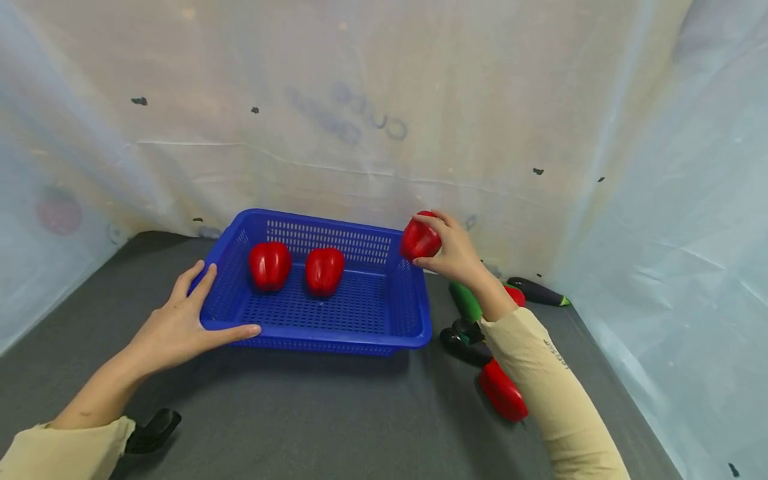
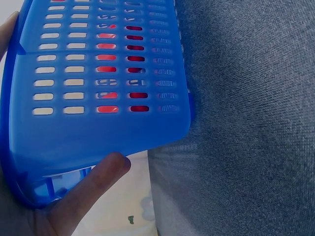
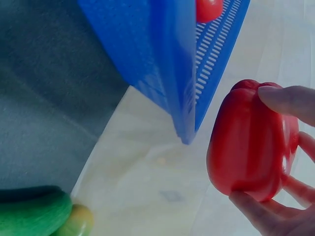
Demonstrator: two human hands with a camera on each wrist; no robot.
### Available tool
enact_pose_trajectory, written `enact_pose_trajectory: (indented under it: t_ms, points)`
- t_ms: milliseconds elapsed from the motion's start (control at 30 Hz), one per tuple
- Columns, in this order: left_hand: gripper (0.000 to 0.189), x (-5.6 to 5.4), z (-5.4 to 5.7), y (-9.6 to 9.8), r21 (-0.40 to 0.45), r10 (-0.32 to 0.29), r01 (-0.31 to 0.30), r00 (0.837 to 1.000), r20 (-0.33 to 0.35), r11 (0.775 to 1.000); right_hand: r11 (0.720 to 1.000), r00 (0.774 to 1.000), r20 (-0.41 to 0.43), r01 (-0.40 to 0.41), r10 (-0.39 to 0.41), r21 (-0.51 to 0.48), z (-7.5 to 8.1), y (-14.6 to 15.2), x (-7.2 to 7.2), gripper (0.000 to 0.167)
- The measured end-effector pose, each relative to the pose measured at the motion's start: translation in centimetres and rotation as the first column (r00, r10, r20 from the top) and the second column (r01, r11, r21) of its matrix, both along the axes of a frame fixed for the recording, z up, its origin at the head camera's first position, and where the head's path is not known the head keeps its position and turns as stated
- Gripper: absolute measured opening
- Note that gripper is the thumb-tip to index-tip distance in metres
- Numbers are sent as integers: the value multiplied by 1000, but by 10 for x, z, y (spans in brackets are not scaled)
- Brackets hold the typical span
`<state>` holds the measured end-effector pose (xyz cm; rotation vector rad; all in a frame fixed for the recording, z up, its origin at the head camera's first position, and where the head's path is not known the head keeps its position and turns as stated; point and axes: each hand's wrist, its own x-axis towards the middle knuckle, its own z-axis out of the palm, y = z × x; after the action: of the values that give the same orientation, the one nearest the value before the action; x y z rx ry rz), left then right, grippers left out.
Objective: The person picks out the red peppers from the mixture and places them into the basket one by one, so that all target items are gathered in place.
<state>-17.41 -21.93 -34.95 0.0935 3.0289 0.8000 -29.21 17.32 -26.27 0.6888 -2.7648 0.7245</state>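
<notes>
A blue plastic basket (image 1: 336, 337) with slotted walls stands on the dark table, near the back wall. Two red bell peppers (image 1: 270, 266) lie inside it, side by side in its left half. My left hand (image 1: 174, 327) holds the basket's front left corner, fingers at the left rim and thumb along the front rim. In the left wrist view a finger (image 2: 96, 189) lies against the outside of the basket (image 2: 108, 135). My right hand (image 1: 453, 252) grips another red bell pepper (image 3: 246, 147) between thumb and fingers, raised at the basket's back right corner.
Right of the basket, partly behind my right arm, lie a green cucumber-like vegetable (image 1: 465, 301), dark eggplants (image 1: 465, 347) and a red pepper (image 1: 503, 392). Another eggplant (image 1: 536, 291) is farther back. Plastic-sheeted walls (image 1: 372, 160) border the table (image 1: 300, 413).
</notes>
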Motion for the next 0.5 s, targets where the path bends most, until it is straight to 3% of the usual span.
enact_pose_trajectory:
  t_ms: [500]
  points:
    - [125,1,1,1,-5,8,-8,1000,-9,1000,998,995,83,-65,63,14,-11,-39,-19,74]
